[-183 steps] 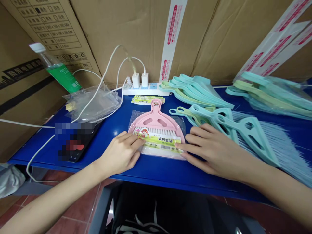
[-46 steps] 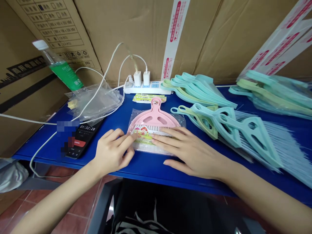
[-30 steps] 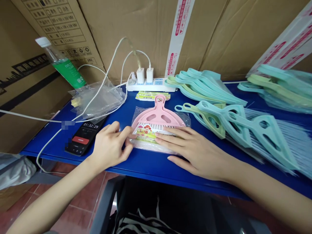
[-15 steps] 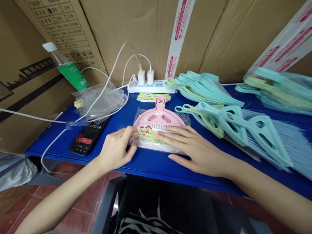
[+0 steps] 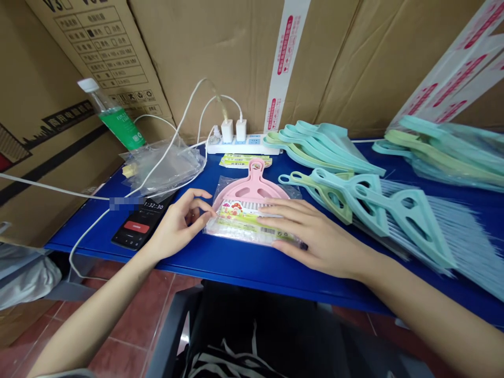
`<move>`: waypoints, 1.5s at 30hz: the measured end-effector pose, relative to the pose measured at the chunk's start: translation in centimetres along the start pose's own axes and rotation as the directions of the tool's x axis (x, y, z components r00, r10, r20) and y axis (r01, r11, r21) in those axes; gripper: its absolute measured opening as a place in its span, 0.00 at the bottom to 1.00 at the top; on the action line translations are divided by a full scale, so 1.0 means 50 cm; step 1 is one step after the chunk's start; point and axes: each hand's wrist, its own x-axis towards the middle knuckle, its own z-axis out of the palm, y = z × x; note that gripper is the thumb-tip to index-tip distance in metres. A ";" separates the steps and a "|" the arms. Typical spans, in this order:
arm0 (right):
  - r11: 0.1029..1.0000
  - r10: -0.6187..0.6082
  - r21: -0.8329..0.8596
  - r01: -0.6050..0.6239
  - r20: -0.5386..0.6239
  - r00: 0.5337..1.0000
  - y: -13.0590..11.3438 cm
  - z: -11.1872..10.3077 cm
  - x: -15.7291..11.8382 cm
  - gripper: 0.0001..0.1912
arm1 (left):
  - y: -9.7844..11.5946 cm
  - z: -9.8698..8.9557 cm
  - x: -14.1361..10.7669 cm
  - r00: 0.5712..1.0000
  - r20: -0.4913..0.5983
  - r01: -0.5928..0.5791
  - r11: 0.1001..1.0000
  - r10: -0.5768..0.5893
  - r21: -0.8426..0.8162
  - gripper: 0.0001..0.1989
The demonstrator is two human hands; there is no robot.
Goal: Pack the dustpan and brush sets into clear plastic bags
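Observation:
A pink dustpan and brush set (image 5: 255, 188) lies flat in a clear plastic bag on the blue table, its handle pointing away. Across its lower part shows a printed card (image 5: 246, 216) with red mushrooms. My right hand (image 5: 315, 236) rests on the right side of the bag with fingers stretched out; a small dark object shows by its fingertips. At the bag's left edge is my left hand (image 5: 181, 223), fingers bent and apart, thumb tip close to the plastic. Whether it touches the bag is hard to tell.
Turquoise and green dustpans (image 5: 323, 144) and brushes (image 5: 413, 220) lie at the right, with bagged sets (image 5: 449, 149) behind. At the left are a phone (image 5: 139, 223), clear bags (image 5: 165, 163), a bottle (image 5: 122, 126) and cables. A power strip (image 5: 244, 144) stands at the back.
My left hand has drawn back slightly left from the bag and its fingers have opened. The card's lower right part now shows more. My right hand still lies on the bag.

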 end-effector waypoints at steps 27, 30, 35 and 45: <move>0.819 0.531 0.264 -0.509 -0.016 0.847 0.007 -0.028 -0.003 0.27 | -0.011 -0.001 0.091 0.947 0.240 0.253 0.957 -0.215 -0.139 0.28; 0.741 0.568 0.433 -0.513 0.003 0.823 0.012 -0.036 -0.001 0.26 | -0.002 -0.008 0.089 0.934 0.247 0.333 0.876 -0.256 -0.349 0.23; 0.541 0.655 0.688 -0.484 0.017 0.756 0.018 -0.049 -0.003 0.27 | 0.014 -0.012 0.088 0.948 0.193 0.317 0.783 -0.252 -0.535 0.25; 0.243 0.660 0.954 -0.177 -0.029 0.751 -0.060 0.017 0.003 0.25 | 0.007 0.020 0.077 0.995 -0.100 -0.065 0.923 0.029 -0.380 0.28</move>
